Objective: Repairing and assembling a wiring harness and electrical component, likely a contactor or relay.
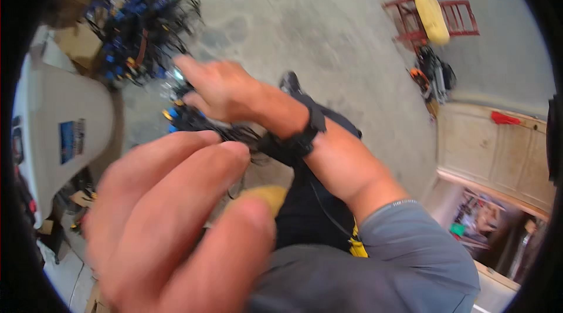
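Note:
My left hand (pixel 170 213) looms large and blurred at the lower left. Its fingers are bent, with a gap between fingertips and thumb and nothing visible in it. Farther off, my right hand (pixel 220 87) reaches leftward, a black watch (pixel 305 140) on its wrist. Its index finger is stretched out and the thumb stands apart. Just past those fingertips is a small clear, shiny thing (pixel 170 87), too blurred to name. Dark cables (pixel 193 118) with yellow and blue ends lie below the right hand, beside a large tangled heap of black and blue cables (pixel 141 37).
A white rounded plastic tub (pixel 88 102) stands at the left, with cardboard (pixel 79 46) behind it. A yellow rounded thing (pixel 267 195) shows by my legs. Far right are a red metal frame with a yellow pad (pixel 431 17), dark tools (pixel 434 75) and a whitish cabinet (pixel 487 149).

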